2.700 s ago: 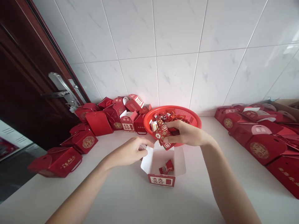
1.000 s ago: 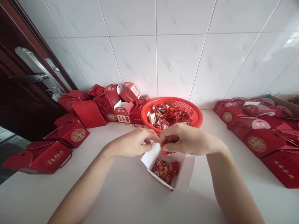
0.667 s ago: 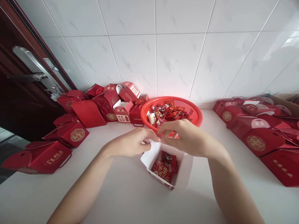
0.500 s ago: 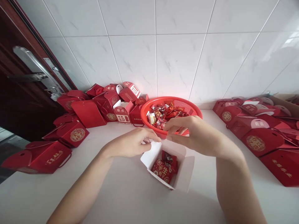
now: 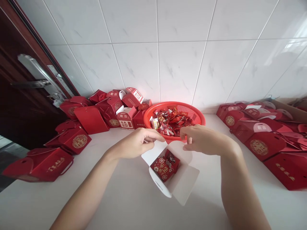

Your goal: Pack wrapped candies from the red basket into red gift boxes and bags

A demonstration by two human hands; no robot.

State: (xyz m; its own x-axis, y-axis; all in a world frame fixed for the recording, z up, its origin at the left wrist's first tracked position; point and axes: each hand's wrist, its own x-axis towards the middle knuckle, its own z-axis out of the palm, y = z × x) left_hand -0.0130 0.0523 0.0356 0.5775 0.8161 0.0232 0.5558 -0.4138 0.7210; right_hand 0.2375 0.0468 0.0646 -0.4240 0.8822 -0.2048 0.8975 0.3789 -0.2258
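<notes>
An open box [image 5: 185,185], white inside, stands on the counter with its flaps spread outward. Red packets [image 5: 164,169] with gold and white print lie in it. My left hand [image 5: 136,142] is at the box's back left flap, fingers apart and forefinger stretched out, holding nothing visible. At the back right flap, my right hand [image 5: 205,140] has bent fingers and a lowered thumb, with a gap between them. Whether either hand touches a flap is unclear. Behind both hands sits a red plastic basket [image 5: 198,115] of wrapped sweets [image 5: 171,119].
Red gift boxes [image 5: 109,108] are piled at the back left, and more stand along the left edge [image 5: 40,164]. Many red boxes [image 5: 259,142] fill the right side. A tiled wall [image 5: 134,60] rises behind the counter [image 5: 120,198]. A dark door [image 5: 16,105] is at left.
My right hand has moved right, away from my left hand, and the gap between them is wider. The box's near and right flaps now lie further outward. The view has shifted slightly.
</notes>
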